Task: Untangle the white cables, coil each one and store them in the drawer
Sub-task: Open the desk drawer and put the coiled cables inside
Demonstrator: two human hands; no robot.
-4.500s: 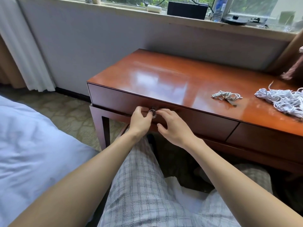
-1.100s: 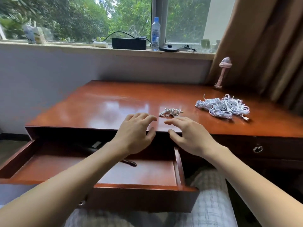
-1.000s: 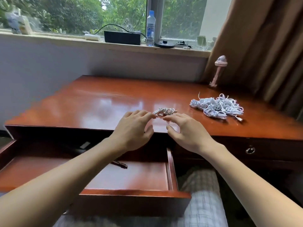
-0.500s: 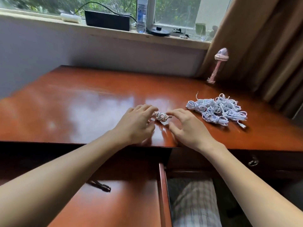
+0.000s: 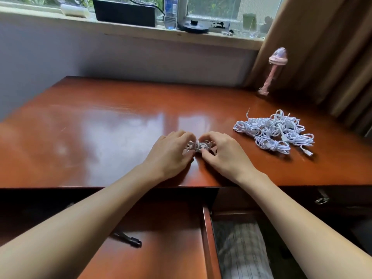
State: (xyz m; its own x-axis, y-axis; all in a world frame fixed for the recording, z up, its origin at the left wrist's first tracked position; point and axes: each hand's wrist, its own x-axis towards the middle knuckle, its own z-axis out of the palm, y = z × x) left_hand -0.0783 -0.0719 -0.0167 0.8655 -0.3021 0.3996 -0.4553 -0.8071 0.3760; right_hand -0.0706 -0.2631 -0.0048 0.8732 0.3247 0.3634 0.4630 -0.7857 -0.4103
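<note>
1 left hand (image 5: 171,153), 1 right hand (image 5: 224,154). 1 small coiled white cable bundle (image 5: 201,147), 1 big tangled heap of white cables (image 5: 273,131) — no. of strands unclear. 1 open red-brown wooden drawer (image 5: 207,238), 1 closed drawer (image 5: 352,196). 1 black pen-like stick (image 5: 130,241).

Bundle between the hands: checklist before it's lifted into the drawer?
1. Grip: left hand and right hand hold the bundle: ok.
2. Coiled tight: cannot tell, hands cover most of it.
3. Apart from the pile: ok.
4. The drawer is open: ok.
5. Bare floor beside the black object: ok.
</note>
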